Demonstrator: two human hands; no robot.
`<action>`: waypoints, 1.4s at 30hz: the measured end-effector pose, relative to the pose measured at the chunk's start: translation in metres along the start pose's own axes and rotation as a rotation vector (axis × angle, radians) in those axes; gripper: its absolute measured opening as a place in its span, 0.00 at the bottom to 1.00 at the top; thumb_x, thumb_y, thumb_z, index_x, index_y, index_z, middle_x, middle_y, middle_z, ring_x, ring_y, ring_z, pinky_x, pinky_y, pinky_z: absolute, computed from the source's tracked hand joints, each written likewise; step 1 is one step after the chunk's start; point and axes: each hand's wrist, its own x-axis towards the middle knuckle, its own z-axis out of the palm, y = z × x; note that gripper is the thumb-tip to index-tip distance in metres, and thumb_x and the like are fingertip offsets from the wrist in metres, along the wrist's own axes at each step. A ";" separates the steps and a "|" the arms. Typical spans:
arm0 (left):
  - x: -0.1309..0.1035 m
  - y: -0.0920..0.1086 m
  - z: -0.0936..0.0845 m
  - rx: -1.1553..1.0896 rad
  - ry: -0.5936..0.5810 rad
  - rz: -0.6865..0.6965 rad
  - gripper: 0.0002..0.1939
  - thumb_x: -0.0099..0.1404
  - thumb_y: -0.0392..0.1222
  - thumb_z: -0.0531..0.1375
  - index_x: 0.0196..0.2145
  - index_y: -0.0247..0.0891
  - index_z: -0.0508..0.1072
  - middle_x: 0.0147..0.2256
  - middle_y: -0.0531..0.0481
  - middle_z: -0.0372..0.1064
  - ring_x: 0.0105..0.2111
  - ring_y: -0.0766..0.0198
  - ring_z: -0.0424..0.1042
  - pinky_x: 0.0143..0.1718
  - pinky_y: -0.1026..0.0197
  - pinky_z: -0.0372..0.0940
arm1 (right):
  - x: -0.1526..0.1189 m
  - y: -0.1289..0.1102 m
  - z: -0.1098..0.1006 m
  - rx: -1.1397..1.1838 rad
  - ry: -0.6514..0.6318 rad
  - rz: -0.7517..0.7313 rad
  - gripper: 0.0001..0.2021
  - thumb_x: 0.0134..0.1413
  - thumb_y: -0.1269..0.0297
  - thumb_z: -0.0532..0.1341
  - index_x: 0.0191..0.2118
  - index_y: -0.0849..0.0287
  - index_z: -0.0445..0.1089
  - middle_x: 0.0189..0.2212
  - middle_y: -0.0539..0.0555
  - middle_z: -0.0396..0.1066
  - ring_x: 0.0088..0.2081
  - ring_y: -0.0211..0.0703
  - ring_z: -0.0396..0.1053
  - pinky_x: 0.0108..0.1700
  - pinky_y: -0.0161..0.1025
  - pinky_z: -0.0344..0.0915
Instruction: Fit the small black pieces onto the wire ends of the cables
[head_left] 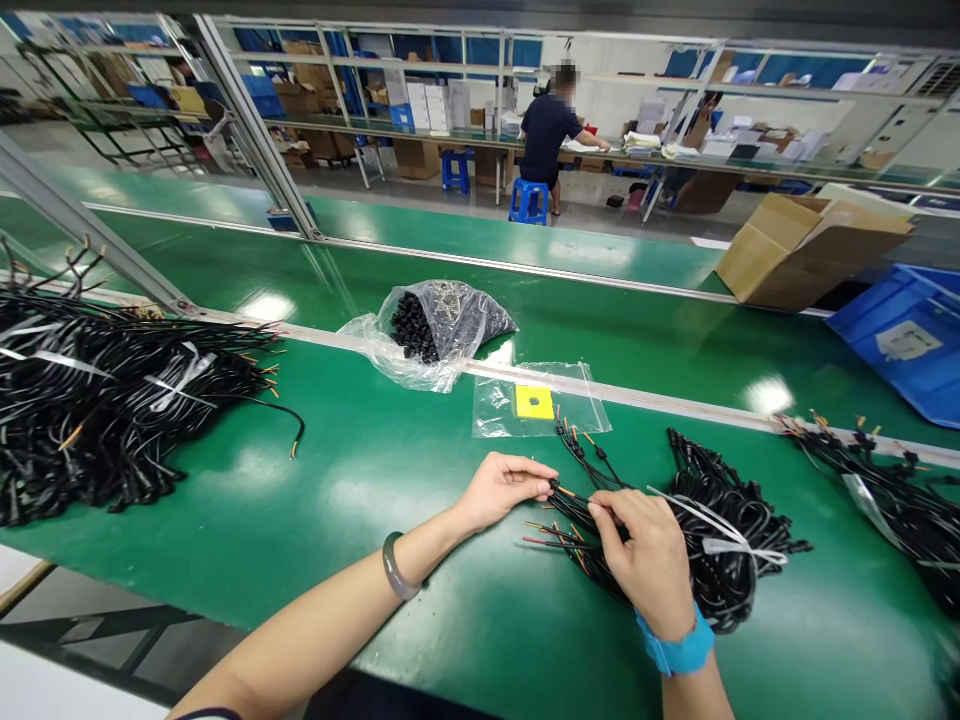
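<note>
Just right of the frame's centre, the left hand pinches a small black part between thumb and forefinger, at the end of an orange wire gripped by the right hand's closed thumb and fingertips. A tied black cable bundle lies beside the right wrist, lower right; an open clear plastic bag of black pieces lies at upper centre.

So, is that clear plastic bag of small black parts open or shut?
Open. The clear plastic bag lies on its side, its mouth spread to the left, and the small black parts show uncovered there.
</note>
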 end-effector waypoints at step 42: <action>-0.009 -0.012 0.026 0.433 -0.034 0.429 0.14 0.55 0.36 0.65 0.29 0.38 0.60 0.33 0.44 0.77 0.32 0.60 0.77 0.34 0.62 0.72 | -0.002 0.001 0.005 0.093 -0.132 -0.047 0.09 0.63 0.68 0.52 0.32 0.59 0.66 0.26 0.50 0.67 0.30 0.39 0.62 0.37 0.40 0.53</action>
